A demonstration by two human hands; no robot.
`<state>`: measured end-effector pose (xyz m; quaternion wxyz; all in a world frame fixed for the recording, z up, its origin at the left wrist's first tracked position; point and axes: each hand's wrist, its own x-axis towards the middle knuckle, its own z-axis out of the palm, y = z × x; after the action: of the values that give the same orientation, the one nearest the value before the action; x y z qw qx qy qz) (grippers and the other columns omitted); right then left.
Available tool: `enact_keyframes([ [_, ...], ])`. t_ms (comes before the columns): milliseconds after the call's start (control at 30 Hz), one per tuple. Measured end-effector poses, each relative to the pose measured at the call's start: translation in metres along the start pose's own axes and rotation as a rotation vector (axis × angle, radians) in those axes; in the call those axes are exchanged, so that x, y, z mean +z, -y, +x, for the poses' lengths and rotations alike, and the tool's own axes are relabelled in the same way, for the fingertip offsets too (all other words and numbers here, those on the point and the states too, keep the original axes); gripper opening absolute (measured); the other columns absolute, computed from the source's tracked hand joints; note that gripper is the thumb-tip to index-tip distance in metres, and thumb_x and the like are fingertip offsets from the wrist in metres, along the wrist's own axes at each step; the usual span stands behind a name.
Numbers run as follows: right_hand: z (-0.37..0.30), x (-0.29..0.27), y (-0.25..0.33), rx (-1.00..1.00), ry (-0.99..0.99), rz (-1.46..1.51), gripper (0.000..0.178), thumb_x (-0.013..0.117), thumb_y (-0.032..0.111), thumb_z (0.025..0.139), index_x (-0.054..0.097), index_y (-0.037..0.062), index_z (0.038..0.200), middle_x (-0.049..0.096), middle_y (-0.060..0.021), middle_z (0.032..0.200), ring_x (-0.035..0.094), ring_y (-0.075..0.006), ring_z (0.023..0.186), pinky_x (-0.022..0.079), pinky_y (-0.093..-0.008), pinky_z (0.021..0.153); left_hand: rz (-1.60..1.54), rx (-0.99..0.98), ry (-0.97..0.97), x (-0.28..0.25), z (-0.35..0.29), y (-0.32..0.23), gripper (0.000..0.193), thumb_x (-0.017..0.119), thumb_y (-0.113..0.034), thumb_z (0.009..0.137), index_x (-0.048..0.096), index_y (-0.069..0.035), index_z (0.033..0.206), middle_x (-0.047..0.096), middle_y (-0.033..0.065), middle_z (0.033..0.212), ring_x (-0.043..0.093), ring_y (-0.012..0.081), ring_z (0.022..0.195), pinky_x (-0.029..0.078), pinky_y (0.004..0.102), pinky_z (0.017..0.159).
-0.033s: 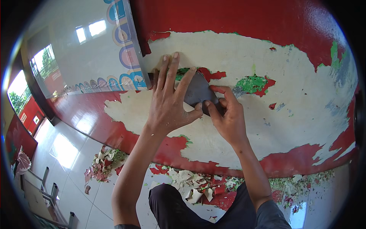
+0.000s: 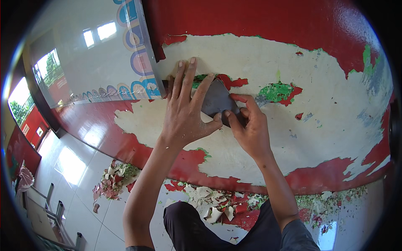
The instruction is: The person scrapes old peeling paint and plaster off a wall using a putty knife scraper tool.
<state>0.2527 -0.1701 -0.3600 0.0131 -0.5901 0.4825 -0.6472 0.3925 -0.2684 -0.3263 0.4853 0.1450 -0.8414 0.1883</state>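
A thin, dark grey flat plate (image 2: 218, 99), like a scraper blade, lies against the peeled cream patch (image 2: 318, 134) of a red wall (image 2: 259, 19). My right hand (image 2: 251, 129) grips its right corner between thumb and bent fingers. Stretched out and spread, my left hand (image 2: 182, 113) lies on the wall left of the plate. Its index fingertip reaches the plate's upper edge and its thumb the lower edge. Red and green paint remnants (image 2: 234, 81) show just above the plate. The plate's left part is hidden behind my left hand.
A glossy whiteboard (image 2: 83, 50) with a coloured border hangs at upper left, its corner close to my left fingers. Another green paint spot (image 2: 276, 92) is right of my hands. Paint flakes (image 2: 209, 201) lie along the wall's foot, with a pile (image 2: 115, 180) on the tiled floor (image 2: 86, 213).
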Motion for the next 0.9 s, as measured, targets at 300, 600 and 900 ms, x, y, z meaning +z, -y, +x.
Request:
enact_keyframes([
  [300,-0.012,-0.01,-0.013,-0.156,0.143,-0.006,0.031,0.064,0.002,0.084,0.053,0.0049,0.112,0.057,-0.0111,0.064,0.055,-0.0167,0.052,0.04,-0.0268,0.051,-0.184,-0.119,0.008,-0.024,0.008,-0.003,0.035,0.072,-0.017,0.072,0.066,-0.007,0.105,0.035,0.0151,0.144,0.028,0.0357,0.135,0.028,0.0476,0.108],
  [600,-0.014,-0.019,-0.018,-0.138,0.194,0.081,0.033,0.065,0.002,0.083,0.054,0.0041,0.114,0.056,-0.0084,0.063,0.053,-0.0115,0.053,0.039,-0.025,0.05,-0.447,-0.3,0.019,-0.024,0.01,-0.02,0.012,0.069,-0.013,0.077,0.072,-0.002,0.081,0.035,0.0152,0.146,0.025,0.0367,0.136,0.028,0.0478,0.107],
  [900,-0.015,-0.03,-0.012,-0.1,0.161,0.035,0.033,0.066,0.004,0.083,0.055,0.0046,0.114,0.052,-0.007,0.059,0.048,-0.0124,0.049,0.035,-0.0257,0.048,-0.531,-0.417,-0.188,-0.007,0.014,-0.045,0.014,0.065,-0.012,0.08,0.072,-0.001,0.082,0.046,0.0148,0.138,0.029,0.0352,0.133,0.028,0.0459,0.106],
])
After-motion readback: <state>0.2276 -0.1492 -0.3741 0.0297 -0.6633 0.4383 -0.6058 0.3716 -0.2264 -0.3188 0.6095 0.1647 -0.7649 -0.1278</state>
